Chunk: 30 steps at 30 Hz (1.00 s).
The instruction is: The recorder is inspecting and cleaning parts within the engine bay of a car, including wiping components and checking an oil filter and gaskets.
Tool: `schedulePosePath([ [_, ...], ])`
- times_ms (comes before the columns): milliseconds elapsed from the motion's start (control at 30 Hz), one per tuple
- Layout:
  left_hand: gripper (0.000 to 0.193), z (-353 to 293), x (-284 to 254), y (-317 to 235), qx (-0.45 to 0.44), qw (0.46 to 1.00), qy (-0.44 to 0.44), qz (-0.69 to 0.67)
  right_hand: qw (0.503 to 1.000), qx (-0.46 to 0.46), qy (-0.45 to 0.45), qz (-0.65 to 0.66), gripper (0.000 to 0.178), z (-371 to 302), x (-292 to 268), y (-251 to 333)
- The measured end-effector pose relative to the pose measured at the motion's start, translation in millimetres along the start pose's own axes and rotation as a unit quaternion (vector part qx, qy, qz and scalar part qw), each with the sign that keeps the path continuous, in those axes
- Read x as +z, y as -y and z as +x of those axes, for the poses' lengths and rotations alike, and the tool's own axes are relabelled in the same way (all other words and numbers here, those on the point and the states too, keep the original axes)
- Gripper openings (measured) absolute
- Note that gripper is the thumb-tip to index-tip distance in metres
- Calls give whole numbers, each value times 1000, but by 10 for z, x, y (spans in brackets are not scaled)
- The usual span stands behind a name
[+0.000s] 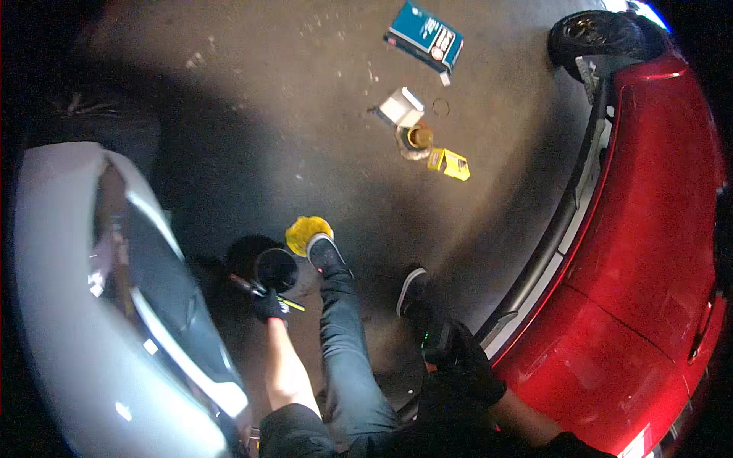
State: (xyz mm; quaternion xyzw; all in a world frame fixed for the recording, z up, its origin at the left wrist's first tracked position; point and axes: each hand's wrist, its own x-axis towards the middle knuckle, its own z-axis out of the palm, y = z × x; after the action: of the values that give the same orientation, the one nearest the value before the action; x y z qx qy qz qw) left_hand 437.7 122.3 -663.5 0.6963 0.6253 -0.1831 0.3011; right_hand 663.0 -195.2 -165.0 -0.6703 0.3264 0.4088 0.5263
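Note:
My left hand (269, 307) wears a black glove and is closed around a slim tool (246, 285) with a shiny, reddish end. A thin yellow strip (292, 304) sticks out on the other side of the hand; whether it belongs to the tool I cannot tell. Just beyond the hand is a dark round container (276, 269) with a thin pale rim. My right hand (481, 374), also in a black glove, is closed on a dark device (437, 345) with small green lights, beside the red car. Its fingers are mostly lost in shadow.
A silver-grey car (76, 305) stands at left, a red car (626, 267) at right. A yellow round thing (308, 233) touches my left shoe (324, 250). Farther off lie a blue box (425, 40), a white box (402, 108), a brownish round part (416, 140) and a yellow box (449, 163).

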Motion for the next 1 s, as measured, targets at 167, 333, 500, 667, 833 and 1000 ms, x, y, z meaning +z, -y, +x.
schedulePosePath([
  [167, 40, -1102, -548, -921, 68, 993, 54, 84, 949, -1, 143, 279, 48, -550, -281, -74],
  [333, 30, -2143, -1446, -1413, 124, 986, 111, 22, 964, -192, 83, -165, 72, -1192, -356, 158],
  [500, 30, -3334, -2246, -1751, 152, 976, 153, -36, 952, -265, 114, -103, 89, -1524, -823, 87],
  [667, 33, -3988, -2879, -1260, 138, 977, 141, -81, 826, -497, 62, -258, 73, -2132, -719, 661],
  [833, 33, -4804, -3568, -785, 107, 987, 77, -89, 846, -449, 215, -192, 75, -2517, -584, 791],
  [1000, 40, -4866, -3636, 256, 34, 997, -29, -70, 815, -442, 317, -198, 83, -2930, -12, 694],
])
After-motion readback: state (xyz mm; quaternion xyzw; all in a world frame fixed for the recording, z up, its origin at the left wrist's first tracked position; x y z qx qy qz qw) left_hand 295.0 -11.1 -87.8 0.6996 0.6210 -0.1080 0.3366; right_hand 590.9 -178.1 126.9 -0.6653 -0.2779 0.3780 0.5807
